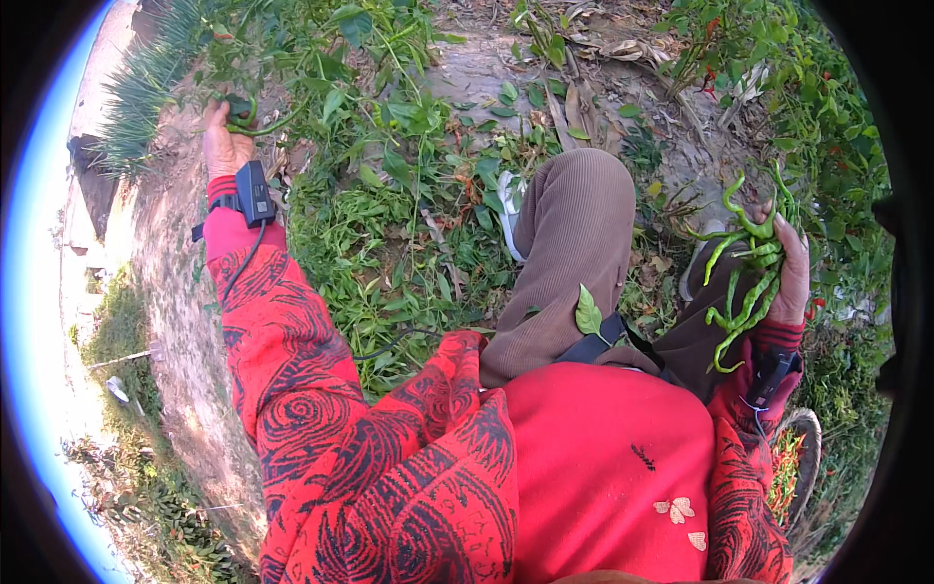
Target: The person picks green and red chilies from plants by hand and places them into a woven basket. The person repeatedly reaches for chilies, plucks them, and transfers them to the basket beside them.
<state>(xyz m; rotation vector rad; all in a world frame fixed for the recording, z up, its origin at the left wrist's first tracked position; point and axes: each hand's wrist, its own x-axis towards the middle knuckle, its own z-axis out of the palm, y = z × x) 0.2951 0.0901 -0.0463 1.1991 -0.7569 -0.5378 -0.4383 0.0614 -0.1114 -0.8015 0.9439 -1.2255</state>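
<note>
My left hand (pixel 228 146) is stretched out to the upper left, its fingers closed around the stem end of curved green chili peppers (pixel 266 130) beside a dark leaf. Whether these are still joined to the chili plant (pixel 343 87) beside them cannot be told. On the right, my right hand (pixel 792 274) holds a loose bunch of long, wrinkled green chili peppers (pixel 755 296). Their curled ends stick out from the fingers over my right leg. Part of that hand is hidden behind the peppers.
Uprooted-looking green foliage (pixel 379 255) covers the ground before my knee. Chili plants with red fruit (pixel 817 124) grow at the right. A basket (pixel 810 452) of red and green chilies stands by my right elbow. Spiky green plants (pixel 157 95) and a dirt strip (pixel 193 350) lie left.
</note>
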